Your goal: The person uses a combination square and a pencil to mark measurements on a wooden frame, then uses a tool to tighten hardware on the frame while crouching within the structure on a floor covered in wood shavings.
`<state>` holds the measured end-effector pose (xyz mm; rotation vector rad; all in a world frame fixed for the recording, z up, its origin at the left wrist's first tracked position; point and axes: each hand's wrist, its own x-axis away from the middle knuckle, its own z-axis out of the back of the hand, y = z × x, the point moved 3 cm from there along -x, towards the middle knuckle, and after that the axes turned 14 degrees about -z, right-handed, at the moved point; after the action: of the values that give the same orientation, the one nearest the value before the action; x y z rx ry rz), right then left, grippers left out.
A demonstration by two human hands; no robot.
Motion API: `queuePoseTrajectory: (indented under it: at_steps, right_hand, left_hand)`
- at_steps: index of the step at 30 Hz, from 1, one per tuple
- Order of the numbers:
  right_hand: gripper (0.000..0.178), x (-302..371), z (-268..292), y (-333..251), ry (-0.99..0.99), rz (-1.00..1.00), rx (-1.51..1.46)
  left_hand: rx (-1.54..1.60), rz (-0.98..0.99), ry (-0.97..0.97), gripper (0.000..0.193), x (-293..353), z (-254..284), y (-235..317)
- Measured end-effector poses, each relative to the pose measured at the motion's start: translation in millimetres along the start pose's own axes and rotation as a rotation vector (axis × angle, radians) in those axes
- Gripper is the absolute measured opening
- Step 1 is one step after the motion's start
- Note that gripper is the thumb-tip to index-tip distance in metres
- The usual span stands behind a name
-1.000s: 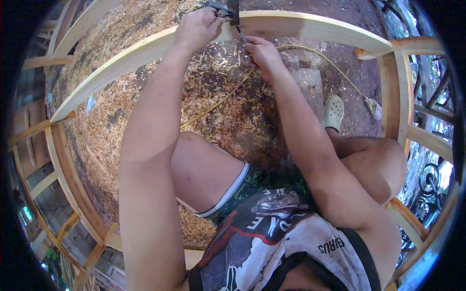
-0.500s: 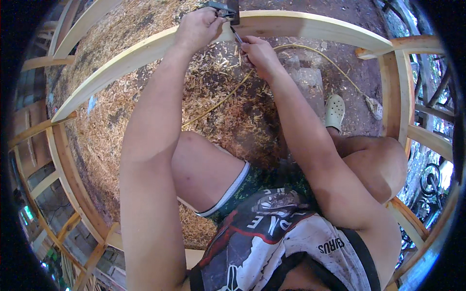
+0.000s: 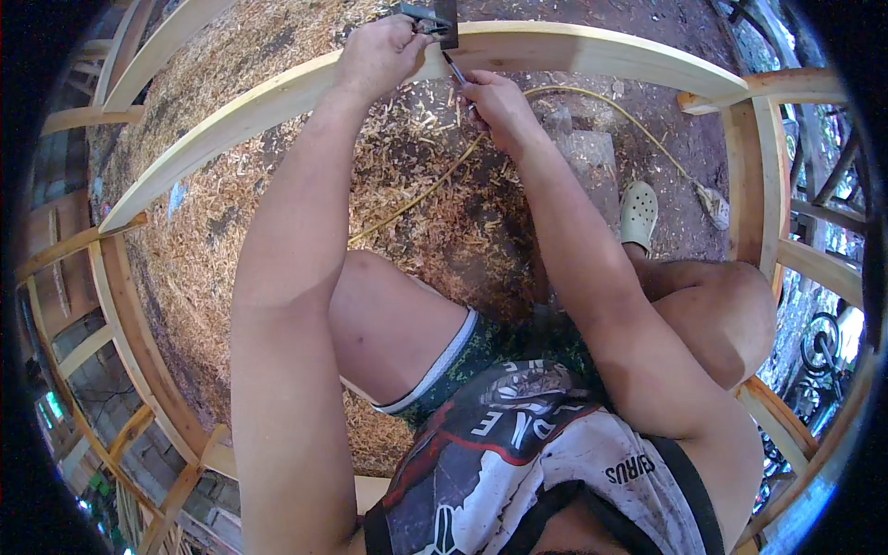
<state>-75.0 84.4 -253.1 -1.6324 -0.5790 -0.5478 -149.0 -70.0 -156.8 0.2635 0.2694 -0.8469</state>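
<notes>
My left hand (image 3: pixel 381 54) is closed on a carpenter's square (image 3: pixel 450 26) at the top of the view. Its grey-green head lies by my fingers, and the dark blade crosses the upper edge of a pale wooden board (image 3: pixel 573 51). In my right hand (image 3: pixel 498 104), just below the board, is a slim dark pen or pencil (image 3: pixel 455 69), pinched between the fingers. The tip points up and left, close to the board's face beside the blade. Whether it touches the wood, I cannot tell.
Wood shavings (image 3: pixel 277 180) cover much of the ground. A yellow cord (image 3: pixel 638 125) runs across it behind my right arm. Upright frame timbers stand at the left (image 3: pixel 153 342) and right (image 3: pixel 745 176). My foot in a pale clog (image 3: pixel 638 215) rests at the right.
The pen or pencil tip has shifted very slightly down and right, and the square a little to the right. Both hands keep their hold.
</notes>
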Motion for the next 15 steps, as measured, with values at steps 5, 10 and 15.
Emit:
queuePoseTrajectory:
  at_steps: [5, 10, 15]
  right_hand:
    - [0.027, -1.9, 2.5, -0.2, -0.019, -0.008, 0.003]
    - [0.028, 3.5, 10.5, 1.1, -0.022, -0.088, -0.125]
    - [0.027, -1.2, 14.9, 4.8, 0.011, -0.069, -0.102]
  left_hand:
    - [-0.009, 0.031, -0.02, 0.033, -1.0, -0.1, 1.0]
    - [0.007, 0.056, -0.012, 0.032, 2.0, 1.1, 0.3]
    - [0.012, 0.031, -0.002, 0.031, 1.2, 0.7, -0.2]
